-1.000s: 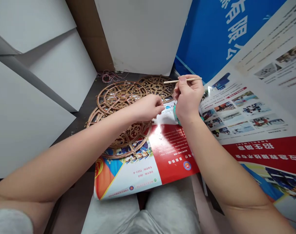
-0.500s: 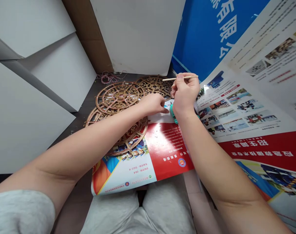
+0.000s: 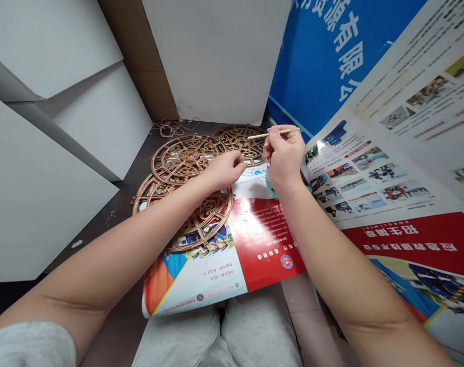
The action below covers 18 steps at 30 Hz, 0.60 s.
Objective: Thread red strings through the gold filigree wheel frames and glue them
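The left hand [image 3: 224, 171] hangs with its fingers bunched just beyond the rim of a fretwork wooden disc [image 3: 188, 159]; whether they pinch anything cannot be told. The right hand [image 3: 284, 157] pinches a thin wooden stick [image 3: 273, 133] between thumb and fingers, above a printed poster [image 3: 262, 239].

White panels [image 3: 52, 168] left of fretwork discs [image 3: 188, 159]

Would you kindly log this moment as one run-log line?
left hand: beside fretwork wooden disc | right hand: holds wooden stick
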Motion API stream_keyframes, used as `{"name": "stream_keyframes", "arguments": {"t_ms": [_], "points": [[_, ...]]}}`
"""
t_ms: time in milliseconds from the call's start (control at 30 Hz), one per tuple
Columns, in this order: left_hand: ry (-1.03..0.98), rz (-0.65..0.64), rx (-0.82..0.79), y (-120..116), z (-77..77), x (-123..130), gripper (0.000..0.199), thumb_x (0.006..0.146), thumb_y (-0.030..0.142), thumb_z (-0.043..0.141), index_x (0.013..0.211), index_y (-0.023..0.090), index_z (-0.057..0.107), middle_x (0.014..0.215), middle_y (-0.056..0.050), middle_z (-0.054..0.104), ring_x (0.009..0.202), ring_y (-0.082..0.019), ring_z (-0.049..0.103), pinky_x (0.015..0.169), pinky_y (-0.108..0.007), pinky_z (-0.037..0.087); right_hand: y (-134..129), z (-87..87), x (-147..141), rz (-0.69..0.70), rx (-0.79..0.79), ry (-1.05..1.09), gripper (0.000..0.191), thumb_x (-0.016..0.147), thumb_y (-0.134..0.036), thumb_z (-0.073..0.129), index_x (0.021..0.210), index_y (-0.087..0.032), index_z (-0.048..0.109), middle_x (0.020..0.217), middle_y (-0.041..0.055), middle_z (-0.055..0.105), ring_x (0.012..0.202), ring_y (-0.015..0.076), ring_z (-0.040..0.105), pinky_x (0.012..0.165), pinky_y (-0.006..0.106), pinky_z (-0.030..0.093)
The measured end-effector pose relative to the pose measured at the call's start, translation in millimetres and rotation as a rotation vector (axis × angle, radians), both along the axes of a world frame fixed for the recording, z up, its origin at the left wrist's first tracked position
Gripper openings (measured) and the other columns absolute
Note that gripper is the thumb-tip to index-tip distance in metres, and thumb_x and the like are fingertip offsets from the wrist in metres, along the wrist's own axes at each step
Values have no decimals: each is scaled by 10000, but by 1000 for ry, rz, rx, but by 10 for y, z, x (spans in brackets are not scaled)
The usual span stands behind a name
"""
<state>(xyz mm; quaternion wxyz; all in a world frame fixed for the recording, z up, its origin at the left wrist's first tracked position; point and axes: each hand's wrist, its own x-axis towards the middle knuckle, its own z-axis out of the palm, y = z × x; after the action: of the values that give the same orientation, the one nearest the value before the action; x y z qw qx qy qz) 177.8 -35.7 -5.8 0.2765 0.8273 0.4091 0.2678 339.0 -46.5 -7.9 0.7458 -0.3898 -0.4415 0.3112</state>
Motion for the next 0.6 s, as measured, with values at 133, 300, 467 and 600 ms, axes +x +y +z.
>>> {"name": "stream_keyframes", "arguments": {"t_ms": [133,300,467,600], "points": [[-319,42,-342,-69,76,-232,375,766,109,667,1120,196,579,965,-24,651,749,-159,640,629,-271,489,-99,51,-86,185,-51,-30,395,878,-559,755,889,-268,488,648,-77,513,467,85,413,435,258,299],[-492,-51,-496,-176,261,-545,403,868,346,768,1211,172,650,1044,-93,727,801,-196,732,644,-291,582,-184,79,-191,342,-77,-5,446,794,-572,837,884,-248,544,637,-65,581,473,86,439,435,253,299],[-526,-135,-403,-258,220,-681,316,948,466,727,1041,166,762,980,-93,767,777,-177,720,685,-281,588,-265,110,-293,471,-136,9,470,743,-539,901,888,-223,584,635,-45,657,464,90,504,437,244,348],[-569,-86,-347,-274,66,-720,309,970,474,704,974,171,765,894,-71,761,723,-155,682,700,-269,571,-307,103,-374,400,-153,-66,478,744,-569,903,863,-219,600,627,-43,664,447,85,509,432,241,385]]}}
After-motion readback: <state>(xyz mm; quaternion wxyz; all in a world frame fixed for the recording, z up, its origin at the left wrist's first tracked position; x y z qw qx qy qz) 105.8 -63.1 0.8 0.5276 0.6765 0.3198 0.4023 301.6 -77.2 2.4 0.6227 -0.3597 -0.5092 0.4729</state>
